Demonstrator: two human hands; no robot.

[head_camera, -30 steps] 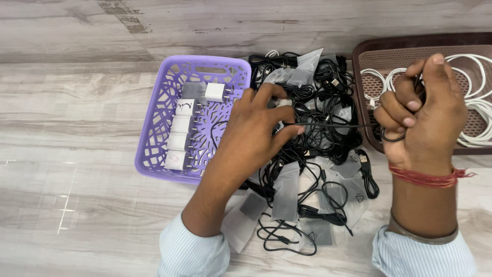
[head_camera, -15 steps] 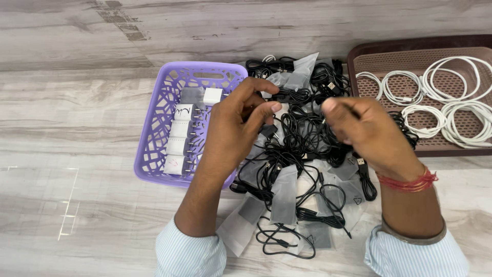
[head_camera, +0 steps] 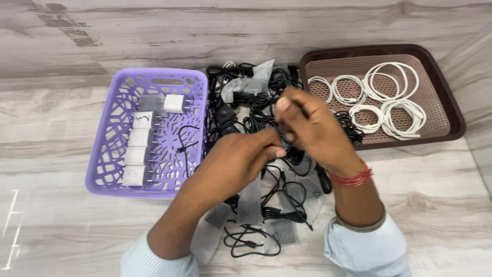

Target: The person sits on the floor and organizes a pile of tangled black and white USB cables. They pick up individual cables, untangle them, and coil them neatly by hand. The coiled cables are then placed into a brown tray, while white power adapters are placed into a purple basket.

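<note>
My left hand (head_camera: 233,161) and my right hand (head_camera: 310,131) meet over a heap of black cables (head_camera: 256,110) and clear plastic sleeves (head_camera: 251,197). Both hands pinch the same black cable between their fingertips, near the middle of the heap. A purple basket (head_camera: 110,159) at the left holds a row of white chargers (head_camera: 139,146), and a loop of black cable hangs over its right wall. At the right a brown tray (head_camera: 446,110) holds several coiled white cables (head_camera: 382,97).
Everything rests on a pale wood-grain surface (head_camera: 435,195). A black cable coil (head_camera: 351,128) lies against the brown tray's left edge. Loose black cable loops (head_camera: 251,241) and empty sleeves lie near my sleeves at the bottom.
My right hand has moved from over the brown tray to the cable heap and joined the left hand. The view has shifted, so the basket and tray sit further left.
</note>
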